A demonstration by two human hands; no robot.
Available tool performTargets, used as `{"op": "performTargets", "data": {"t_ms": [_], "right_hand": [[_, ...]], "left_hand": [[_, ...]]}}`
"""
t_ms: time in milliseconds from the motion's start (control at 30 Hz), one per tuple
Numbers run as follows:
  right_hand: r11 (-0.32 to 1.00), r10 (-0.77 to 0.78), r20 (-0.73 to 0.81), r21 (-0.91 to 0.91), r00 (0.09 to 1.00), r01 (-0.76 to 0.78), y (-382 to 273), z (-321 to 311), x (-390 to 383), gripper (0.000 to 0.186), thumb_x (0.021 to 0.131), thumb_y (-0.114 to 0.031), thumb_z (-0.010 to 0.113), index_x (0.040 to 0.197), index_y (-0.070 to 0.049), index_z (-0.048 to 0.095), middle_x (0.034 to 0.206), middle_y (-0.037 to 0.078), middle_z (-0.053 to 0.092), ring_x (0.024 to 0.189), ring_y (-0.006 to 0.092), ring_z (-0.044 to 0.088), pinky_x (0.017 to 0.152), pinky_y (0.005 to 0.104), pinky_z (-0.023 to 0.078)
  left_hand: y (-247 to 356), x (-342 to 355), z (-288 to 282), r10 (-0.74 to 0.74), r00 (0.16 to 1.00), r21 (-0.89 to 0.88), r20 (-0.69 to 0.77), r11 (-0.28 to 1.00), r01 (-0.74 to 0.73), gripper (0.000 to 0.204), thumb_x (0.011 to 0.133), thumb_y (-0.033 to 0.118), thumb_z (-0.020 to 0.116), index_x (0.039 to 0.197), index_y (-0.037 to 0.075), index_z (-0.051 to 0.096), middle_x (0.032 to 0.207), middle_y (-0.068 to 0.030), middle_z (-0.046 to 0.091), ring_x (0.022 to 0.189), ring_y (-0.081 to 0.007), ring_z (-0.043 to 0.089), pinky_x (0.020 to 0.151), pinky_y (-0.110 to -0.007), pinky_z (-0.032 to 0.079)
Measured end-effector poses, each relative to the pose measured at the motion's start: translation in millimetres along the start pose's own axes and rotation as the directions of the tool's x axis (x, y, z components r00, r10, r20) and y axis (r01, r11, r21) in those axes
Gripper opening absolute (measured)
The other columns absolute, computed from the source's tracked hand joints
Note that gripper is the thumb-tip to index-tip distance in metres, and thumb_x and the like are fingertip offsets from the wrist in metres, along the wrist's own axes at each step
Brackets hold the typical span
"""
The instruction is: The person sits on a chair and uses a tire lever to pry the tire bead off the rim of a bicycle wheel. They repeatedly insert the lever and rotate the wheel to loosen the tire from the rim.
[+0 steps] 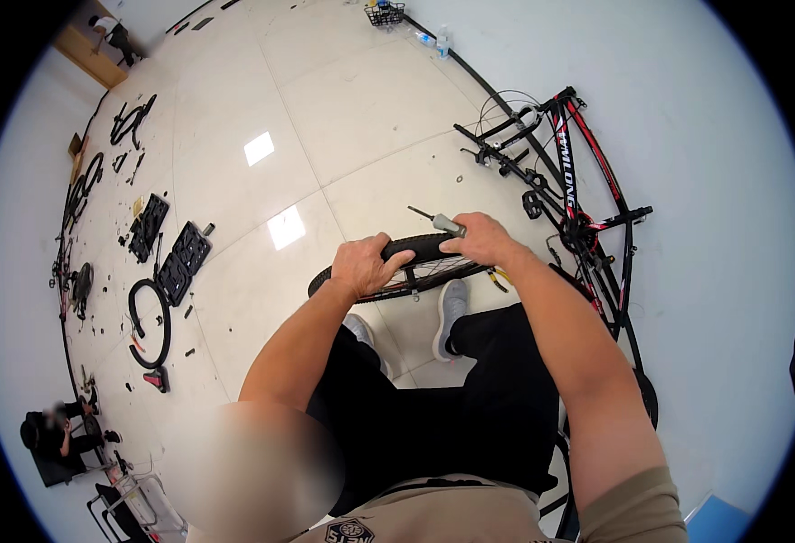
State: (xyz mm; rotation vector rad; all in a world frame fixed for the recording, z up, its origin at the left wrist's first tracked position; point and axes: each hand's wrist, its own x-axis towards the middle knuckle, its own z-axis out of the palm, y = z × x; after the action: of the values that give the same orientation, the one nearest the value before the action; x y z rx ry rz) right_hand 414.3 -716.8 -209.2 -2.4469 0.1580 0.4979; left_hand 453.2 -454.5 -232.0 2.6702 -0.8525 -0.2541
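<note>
A bicycle wheel [421, 245] with a black tyre stands upright in front of my shoes. My left hand [361, 268] is wrapped over the top left of the tyre, its thumb lying along the near side. At the tyre's upper right, my right hand [486, 241] is closed round the grey handle of a screwdriver [447, 224], whose thin shaft points up and left. The right thumb rests on or close to the tyre. Part of a yellow-handled tool [499, 281], perhaps pliers, shows below the right hand. The wheel's lower part is partly hidden.
A black and red bicycle frame [565, 172] leans along the wall on the right. To the left lie an opened black tool case [185, 262], a loose tyre [135, 330] and a saddle [156, 380]. One person [67, 430] sits at lower left; another [117, 38] stands far off.
</note>
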Motion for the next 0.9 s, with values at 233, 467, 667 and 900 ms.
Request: {"op": "performTargets", "data": {"t_ms": [233,467,667,900], "right_hand": [[0.993,-0.092,-0.032,-0.083,0.995,0.089,9,11,10,0.056,0.078,-0.048,0.077,0.114,-0.005,0.069,0.114,0.023,0.070,0.111,0.0407,0.065,0.096,0.0458,0.052],[0.994,-0.105,-0.068,0.012,0.992,0.107,18,18,13,0.053,0.076,-0.042,0.082,0.109,-0.003,0.068,0.107,0.023,0.071,0.105,0.0407,0.067,0.090,0.0464,0.052],[0.999,-0.042,-0.005,-0.021,0.999,0.042,5,21,-1,0.055,0.074,-0.040,0.085,0.115,-0.007,0.069,0.108,0.020,0.072,0.104,0.0384,0.067,0.092,0.0456,0.052],[0.995,-0.064,-0.007,0.076,0.998,0.064,12,14,-1,0.052,0.073,-0.042,0.082,0.110,-0.007,0.072,0.106,0.022,0.072,0.102,0.0393,0.068,0.089,0.0469,0.053]], "left_hand": [[2,-7,-1,-0.045,0.999,-0.074,-0.008,0.996,0.044,0.063,0.092,0.067,0.057,0.095,0.005,0.065,0.089,-0.0188,0.071,0.086,-0.0421,0.068,0.077,-0.051,0.054],[21,-4,-7,0.000,0.999,0.056,-0.034,0.998,0.002,0.070,0.092,0.072,0.053,0.110,0.006,0.065,0.096,-0.0211,0.070,0.100,-0.0388,0.067,0.088,-0.049,0.051],[16,-21,12,0.036,0.999,-0.020,-0.041,0.999,-0.037,0.065,0.089,0.069,0.060,0.111,0.007,0.064,0.094,-0.0168,0.069,0.089,-0.0382,0.069,0.078,-0.049,0.054],[15,-6,19,0.042,0.997,-0.075,-0.061,0.996,-0.047,0.059,0.088,0.064,0.064,0.092,0.005,0.066,0.087,-0.0190,0.071,0.085,-0.0395,0.069,0.075,-0.051,0.055]]}}
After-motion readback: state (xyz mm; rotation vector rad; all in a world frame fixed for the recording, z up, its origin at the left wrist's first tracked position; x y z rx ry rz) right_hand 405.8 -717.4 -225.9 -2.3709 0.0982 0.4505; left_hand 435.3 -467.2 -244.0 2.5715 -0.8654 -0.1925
